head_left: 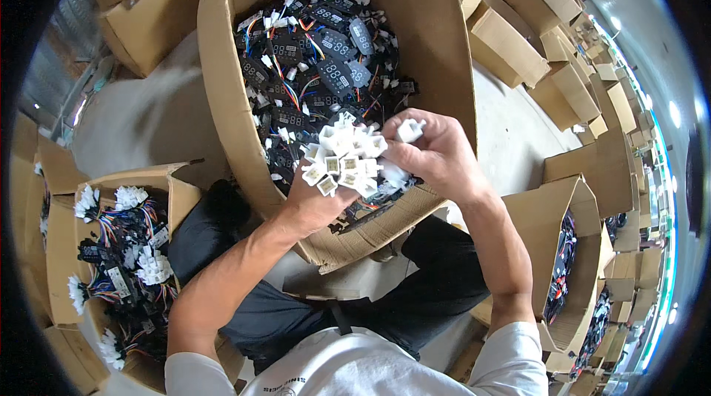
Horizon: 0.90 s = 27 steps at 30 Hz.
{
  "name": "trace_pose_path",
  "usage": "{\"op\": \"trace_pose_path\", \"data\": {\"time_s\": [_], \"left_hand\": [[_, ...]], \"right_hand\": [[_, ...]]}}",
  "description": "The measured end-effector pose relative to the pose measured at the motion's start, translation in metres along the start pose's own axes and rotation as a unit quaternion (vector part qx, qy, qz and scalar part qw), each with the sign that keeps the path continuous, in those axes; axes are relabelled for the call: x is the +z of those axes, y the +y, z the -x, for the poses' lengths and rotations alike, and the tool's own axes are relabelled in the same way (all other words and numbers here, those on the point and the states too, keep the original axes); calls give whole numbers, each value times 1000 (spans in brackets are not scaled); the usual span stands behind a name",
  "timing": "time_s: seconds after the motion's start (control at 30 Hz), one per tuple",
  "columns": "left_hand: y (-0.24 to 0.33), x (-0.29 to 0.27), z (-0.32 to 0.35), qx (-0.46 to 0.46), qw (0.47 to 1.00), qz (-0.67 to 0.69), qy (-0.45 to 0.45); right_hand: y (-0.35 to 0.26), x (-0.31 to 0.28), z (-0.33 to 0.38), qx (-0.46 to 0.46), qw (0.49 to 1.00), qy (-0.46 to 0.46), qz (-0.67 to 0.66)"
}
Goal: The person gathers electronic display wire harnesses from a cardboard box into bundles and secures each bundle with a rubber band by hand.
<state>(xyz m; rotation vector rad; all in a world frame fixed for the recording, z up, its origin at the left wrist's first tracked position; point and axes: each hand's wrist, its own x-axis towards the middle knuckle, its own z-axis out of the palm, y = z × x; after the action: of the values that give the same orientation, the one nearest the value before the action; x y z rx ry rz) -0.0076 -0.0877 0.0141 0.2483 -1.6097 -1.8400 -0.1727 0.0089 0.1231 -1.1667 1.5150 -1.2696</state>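
My left hand (317, 202) is closed round a bunch of white plastic wire connectors (342, 150), their open ends facing up. Close beside it, my right hand (443, 157) pinches a single white connector (409, 130) between thumb and fingers. Another white piece, blurred, shows below my right fingers. Both hands are over the near side of a large cardboard box (438, 48). Inside lies a heap of black digital display modules (335, 76) with coloured wires and white connectors. The wires under the held bunch are mostly hidden by my hands.
At my left, a smaller cardboard box (185, 207) holds modules with bunched white connectors (154, 266). An open box (585, 248) with more modules stands at my right. Further cardboard boxes (511, 40) line the right side. My knees flank the large box's near edge.
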Motion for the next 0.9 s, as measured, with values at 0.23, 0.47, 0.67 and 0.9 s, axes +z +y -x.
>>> {"op": "trace_pose_path", "data": {"time_s": [0.23, 0.47, 0.67, 0.9], "left_hand": [[18, -1, 0, -4, 994, -108, 20], [17, 2, 1, 33, 990, -59, 121], [23, 0, -7, -4, 995, -31, 97], [21, 1, -6, 25, 994, -67, 77]], "right_hand": [[8, 6, -2, 2, 999, 2, -49], [10, 19, 8, -124, 939, 25, 319], [26, 26, 8, -136, 899, 52, 412], [39, 24, 8, -148, 917, 115, 352]]}}
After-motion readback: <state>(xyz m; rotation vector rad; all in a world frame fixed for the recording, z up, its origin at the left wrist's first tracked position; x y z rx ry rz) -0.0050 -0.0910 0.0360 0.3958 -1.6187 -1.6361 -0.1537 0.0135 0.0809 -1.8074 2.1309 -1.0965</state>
